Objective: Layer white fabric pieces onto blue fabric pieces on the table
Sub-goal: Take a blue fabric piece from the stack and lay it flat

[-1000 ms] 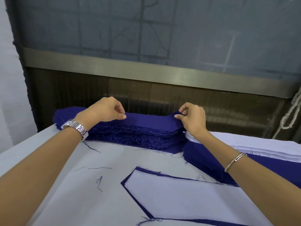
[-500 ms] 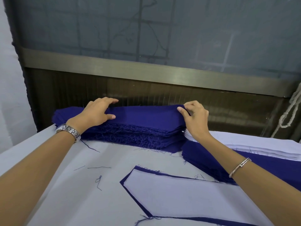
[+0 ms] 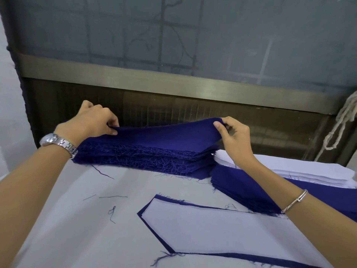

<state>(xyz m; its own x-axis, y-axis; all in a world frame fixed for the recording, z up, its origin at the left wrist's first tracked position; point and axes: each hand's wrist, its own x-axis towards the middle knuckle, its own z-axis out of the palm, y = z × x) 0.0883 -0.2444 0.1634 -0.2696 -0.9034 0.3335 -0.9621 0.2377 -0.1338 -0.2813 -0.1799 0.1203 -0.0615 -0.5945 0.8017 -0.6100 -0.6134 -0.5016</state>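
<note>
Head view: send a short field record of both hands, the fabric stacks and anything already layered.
left hand: pinches left end of top dark blue fabric piece
right hand: pinches its right end
top piece: raised above frayed blue fabric stack
white fabric stack: far right
layered: white fabric piece lies on another blue piece

Far centre: tall fabric stack (image 3: pixel 146 157); before it, layered piece (image 3: pixel 212 229); right, lower stack (image 3: pixel 241 187).
</note>
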